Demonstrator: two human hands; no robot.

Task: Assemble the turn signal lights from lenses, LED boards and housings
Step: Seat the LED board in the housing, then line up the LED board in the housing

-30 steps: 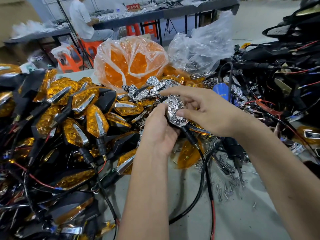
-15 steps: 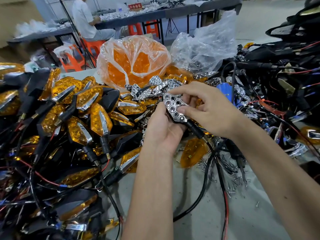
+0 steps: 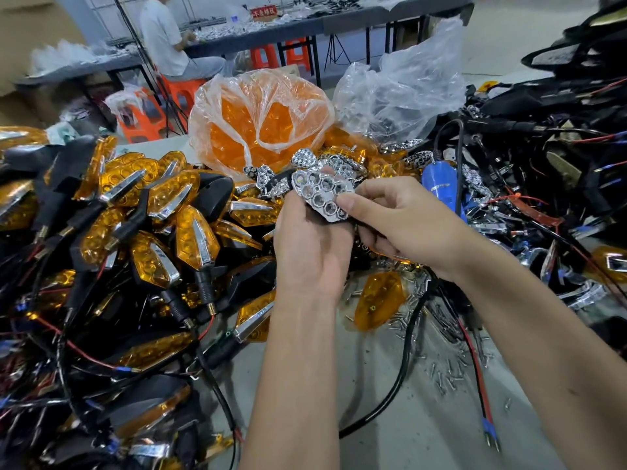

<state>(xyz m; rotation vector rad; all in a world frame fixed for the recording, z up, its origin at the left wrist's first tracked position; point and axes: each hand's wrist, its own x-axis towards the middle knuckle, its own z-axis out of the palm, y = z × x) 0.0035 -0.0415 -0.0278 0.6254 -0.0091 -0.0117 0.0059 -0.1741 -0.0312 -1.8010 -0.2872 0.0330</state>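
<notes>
Cupping from below, the left hand (image 3: 310, 245) grips a black housing (image 3: 319, 217) fitted with a chrome honeycomb reflector (image 3: 322, 193), which is pinched by the right hand (image 3: 403, 222), thumb on its face, above the table (image 3: 390, 432)

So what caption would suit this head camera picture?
Both hands, left hand and right hand, hold a chrome reflector above piled amber turn signals.

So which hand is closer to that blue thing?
Right. The right hand sits just beside the blue thing, on its near side. The left hand is farther off, past the shiny part both hands hold.
</notes>
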